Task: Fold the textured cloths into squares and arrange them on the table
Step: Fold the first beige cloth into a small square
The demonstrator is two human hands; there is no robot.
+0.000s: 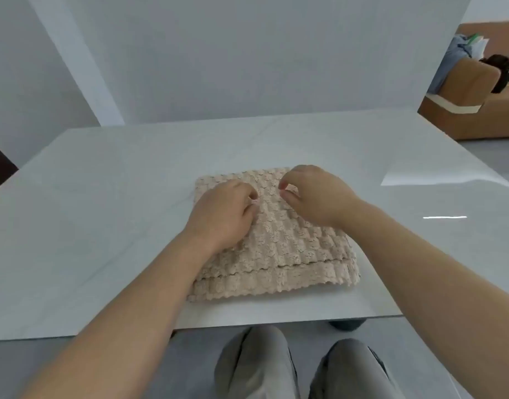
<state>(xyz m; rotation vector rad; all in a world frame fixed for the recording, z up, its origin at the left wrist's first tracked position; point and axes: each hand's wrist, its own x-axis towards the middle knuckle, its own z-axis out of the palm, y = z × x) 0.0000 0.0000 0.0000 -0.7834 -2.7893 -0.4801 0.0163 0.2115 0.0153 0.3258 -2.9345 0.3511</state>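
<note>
Your left hand (221,214) rests on the beige waffle-textured folded cloth (290,249), fingers curled, pinching its top layer. The cloth lies on the glossy white table (103,197), near its front edge. Your right hand (313,194) is over the cloth's far edge, thumb and forefinger nearly closed; whether they hold fabric, cannot tell.

A folded beige textured cloth (279,243) lies on the white desk (103,226), with 2 stacked edges showing along the cloth's near side. Both hands sit on the cloth's far half. The left hand (224,214) curls its fingers and thumb into the fabric, pinching it. The right hand (313,194) is curled just beside it, thumb and forefinger close together; whether they hold fabric is unclear. Grey-trousered knees (256,361) show nearer than the cloth, and a brown sofa (477,110) stands far beyond the cloth's right side.
</note>
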